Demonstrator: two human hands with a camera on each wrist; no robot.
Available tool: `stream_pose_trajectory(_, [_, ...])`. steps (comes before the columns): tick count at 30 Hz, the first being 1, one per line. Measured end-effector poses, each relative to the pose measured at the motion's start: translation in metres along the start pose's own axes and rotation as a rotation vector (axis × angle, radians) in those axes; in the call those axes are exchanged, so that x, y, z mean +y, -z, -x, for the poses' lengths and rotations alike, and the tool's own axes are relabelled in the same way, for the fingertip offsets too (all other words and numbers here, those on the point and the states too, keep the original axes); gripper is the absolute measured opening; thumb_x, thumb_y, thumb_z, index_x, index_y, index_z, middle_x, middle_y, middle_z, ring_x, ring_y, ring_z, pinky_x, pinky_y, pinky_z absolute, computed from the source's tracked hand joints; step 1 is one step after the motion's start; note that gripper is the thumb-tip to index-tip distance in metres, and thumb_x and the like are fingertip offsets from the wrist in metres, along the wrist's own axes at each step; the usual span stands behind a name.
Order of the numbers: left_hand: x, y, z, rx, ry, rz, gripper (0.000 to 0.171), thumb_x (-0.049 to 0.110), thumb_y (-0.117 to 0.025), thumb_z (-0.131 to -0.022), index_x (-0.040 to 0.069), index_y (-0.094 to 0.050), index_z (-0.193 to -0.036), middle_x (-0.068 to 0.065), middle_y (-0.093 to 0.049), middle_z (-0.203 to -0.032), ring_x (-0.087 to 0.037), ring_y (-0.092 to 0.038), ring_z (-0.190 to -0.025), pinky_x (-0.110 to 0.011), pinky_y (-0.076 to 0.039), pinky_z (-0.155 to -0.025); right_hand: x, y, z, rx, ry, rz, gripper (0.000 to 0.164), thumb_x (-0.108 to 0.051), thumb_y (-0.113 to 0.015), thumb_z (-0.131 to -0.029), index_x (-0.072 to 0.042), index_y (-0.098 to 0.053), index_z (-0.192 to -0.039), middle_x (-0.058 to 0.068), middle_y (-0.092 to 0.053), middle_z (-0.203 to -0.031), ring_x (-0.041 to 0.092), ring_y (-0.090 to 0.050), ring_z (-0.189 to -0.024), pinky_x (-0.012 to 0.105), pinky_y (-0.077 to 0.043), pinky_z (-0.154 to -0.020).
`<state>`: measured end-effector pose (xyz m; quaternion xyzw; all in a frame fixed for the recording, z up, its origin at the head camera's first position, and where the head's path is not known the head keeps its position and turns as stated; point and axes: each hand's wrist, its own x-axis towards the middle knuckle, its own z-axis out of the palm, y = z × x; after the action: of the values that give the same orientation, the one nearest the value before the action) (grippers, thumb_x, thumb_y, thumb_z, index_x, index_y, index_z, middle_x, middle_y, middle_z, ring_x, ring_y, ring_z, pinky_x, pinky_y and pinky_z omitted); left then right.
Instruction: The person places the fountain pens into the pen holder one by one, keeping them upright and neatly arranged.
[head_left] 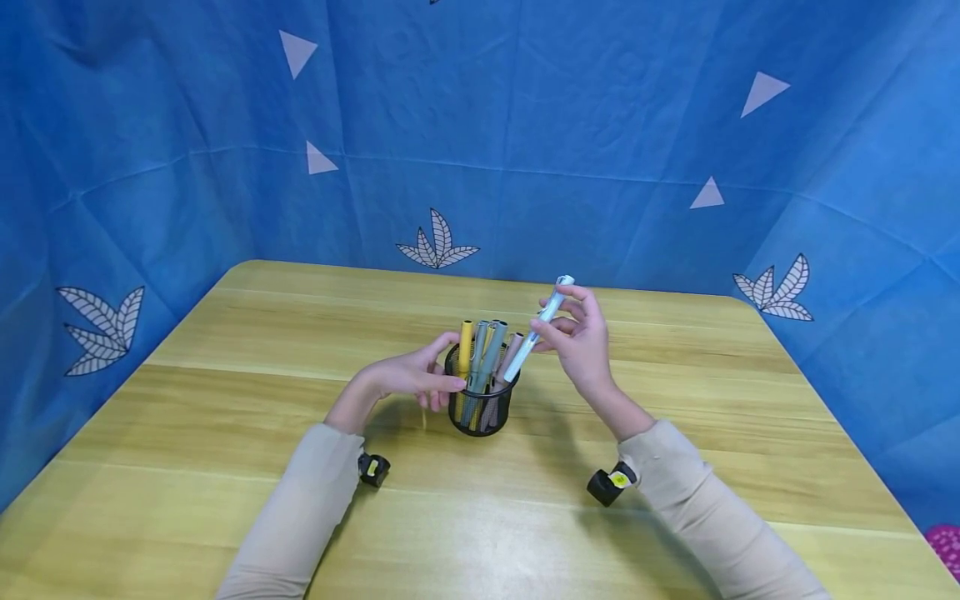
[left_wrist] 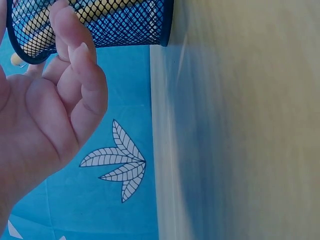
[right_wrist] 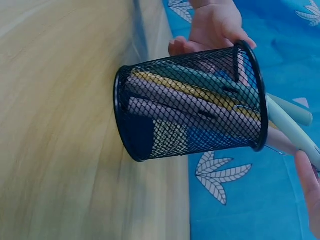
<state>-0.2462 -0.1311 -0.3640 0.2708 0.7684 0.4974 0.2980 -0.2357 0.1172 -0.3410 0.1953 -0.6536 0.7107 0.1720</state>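
Note:
A black mesh pen holder [head_left: 486, 421] stands upright on the wooden table, with several pens inside. Among them are a yellow pen [head_left: 465, 346], a grey-blue pen [head_left: 492, 348] and a mauve pen [head_left: 514, 343]. My left hand [head_left: 408, 373] grips the holder's left side, thumb at the rim and fingers against the mesh. Between its thumb and fingers, my right hand [head_left: 583, 340] pinches a pale blue pen [head_left: 545, 315], tilted, its lower end at the holder's right rim. Whether that end is inside the rim I cannot tell. The right wrist view shows the pale pen [right_wrist: 295, 131] beside the holder's mouth.
The light wooden table [head_left: 480, 533] extends around the holder. Behind it hangs a blue cloth [head_left: 525, 125] with leaf and triangle prints. Each wrist wears a small black camera, the left camera [head_left: 374, 470] and the right camera [head_left: 609, 485]. Something pink [head_left: 945, 546] shows at the right edge.

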Motion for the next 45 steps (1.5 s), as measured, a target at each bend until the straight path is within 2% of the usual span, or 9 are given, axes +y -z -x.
stream_pose_trajectory(7, [0.001,-0.001,0.001,0.001,0.003,0.002,0.068,0.026,-0.056,-0.089,0.019,-0.008,-0.137,-0.016,-0.057,-0.069,-0.039,-0.056,-0.066,-0.038,-0.047,-0.056,0.005,-0.003,0.004,-0.045,0.054,0.062,0.036,0.011,-0.056,-0.082,0.006,-0.043,-0.116,0.023,-0.056,-0.104,0.017,-0.061,-0.072,0.032,-0.051,-0.052])
stream_pose_trajectory(15, [0.002,-0.001,0.001,0.001,0.006,-0.004,0.069,0.027,-0.056,-0.089,0.019,-0.008,-0.137,-0.016,-0.057,-0.069,-0.032,-0.057,-0.064,-0.038,-0.047,-0.057,0.004,-0.006,0.008,-0.038,0.065,0.108,0.029,0.009,-0.054,-0.084,0.007,-0.048,-0.113,0.026,-0.058,-0.103,0.012,-0.056,-0.072,0.03,-0.051,-0.055])
stream_pose_trajectory(19, [0.002,-0.001,0.001,-0.001,0.005,-0.007,0.069,0.027,-0.056,-0.089,0.019,-0.008,-0.137,-0.015,-0.057,-0.069,-0.033,-0.057,-0.064,-0.039,-0.047,-0.057,0.0,-0.008,0.01,-0.035,0.07,0.122,0.031,0.012,-0.056,-0.081,0.01,-0.05,-0.112,0.027,-0.057,-0.099,0.013,-0.055,-0.072,0.03,-0.051,-0.058])
stream_pose_trajectory(24, [0.002,-0.001,0.0,-0.005,0.009,-0.009,0.067,0.027,-0.057,-0.088,0.019,-0.009,-0.136,-0.015,-0.057,-0.069,-0.033,-0.057,-0.064,-0.038,-0.047,-0.056,-0.018,-0.014,0.015,-0.037,0.084,0.173,0.03,0.016,-0.058,-0.077,0.016,-0.052,-0.107,0.031,-0.054,-0.087,0.011,-0.056,-0.069,0.027,-0.051,-0.059])
stream_pose_trajectory(29, [0.002,-0.001,0.0,-0.01,0.013,-0.004,0.068,0.027,-0.057,-0.088,0.019,-0.008,-0.136,-0.017,-0.057,-0.07,-0.033,-0.057,-0.064,-0.037,-0.047,-0.055,-0.024,-0.016,0.019,-0.045,0.106,0.241,0.034,0.016,-0.061,-0.075,0.016,-0.052,-0.108,0.028,-0.054,-0.092,0.015,-0.056,-0.071,0.022,-0.05,-0.06])
stream_pose_trajectory(36, [0.003,-0.001,0.0,-0.008,0.021,-0.001,0.07,0.027,-0.057,-0.088,0.019,-0.007,-0.136,-0.02,-0.057,-0.072,-0.033,-0.057,-0.064,-0.036,-0.046,-0.055,-0.022,-0.016,0.02,-0.044,0.136,0.264,0.043,0.017,-0.062,-0.074,0.013,-0.049,-0.114,0.025,-0.054,-0.095,0.023,-0.056,-0.073,0.022,-0.049,-0.06])
stream_pose_trajectory(41, [0.004,0.0,0.0,-0.002,0.034,-0.002,0.071,0.027,-0.057,-0.088,0.02,-0.006,-0.137,-0.019,-0.057,-0.073,-0.03,-0.057,-0.065,-0.036,-0.047,-0.056,-0.023,-0.016,0.021,-0.064,0.217,0.302,0.033,0.014,-0.063,-0.074,0.012,-0.055,-0.106,0.024,-0.056,-0.105,0.023,-0.056,-0.076,0.026,-0.049,-0.059])
stream_pose_trajectory(45, [0.003,0.0,0.0,0.0,0.038,-0.001,0.07,0.027,-0.057,-0.088,0.021,-0.007,-0.137,-0.018,-0.057,-0.072,-0.029,-0.057,-0.064,-0.037,-0.047,-0.057,-0.023,-0.017,0.024,-0.088,0.245,0.284,0.021,0.013,-0.06,-0.077,0.014,-0.058,-0.099,0.026,-0.059,-0.099,0.017,-0.054,-0.078,0.023,-0.048,-0.06])
